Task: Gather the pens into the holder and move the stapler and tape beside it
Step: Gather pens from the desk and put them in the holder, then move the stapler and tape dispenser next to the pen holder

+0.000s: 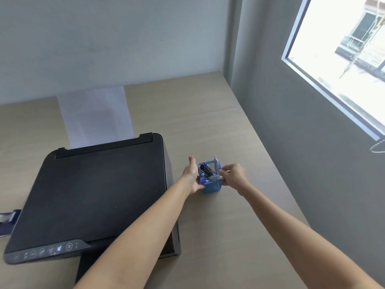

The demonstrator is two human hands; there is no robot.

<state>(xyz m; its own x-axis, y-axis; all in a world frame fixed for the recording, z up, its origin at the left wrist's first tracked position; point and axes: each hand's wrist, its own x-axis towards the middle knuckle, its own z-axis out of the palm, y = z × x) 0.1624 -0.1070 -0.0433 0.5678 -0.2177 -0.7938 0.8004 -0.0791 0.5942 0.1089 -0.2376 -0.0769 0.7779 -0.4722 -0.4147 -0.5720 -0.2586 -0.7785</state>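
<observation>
Matt black plastic printer (pixel 100 184), blue mesh holder (pixel 211 187), pale matt wood-grain desk (pixel 208 113), white paper (pixel 95 115).

left hand (pixel 192 176) covers the near-left side of the blue holder (pixel 212 187); whether its fingers grip the wall cannot be told. right hand (pixel 233 176) hides the holder's right rim; its fingertips are blurred, contact with a pen unclear. pens (pixel 208 171) smeared together, count not readable. printer (pixel 89 190): front edge partly behind the left forearm, button symbols too small to read. blue-and-white object (pixel 7 221) cut off by the left edge, unidentifiable. window (pixel 343 59) cut off at right, overexposed.
</observation>
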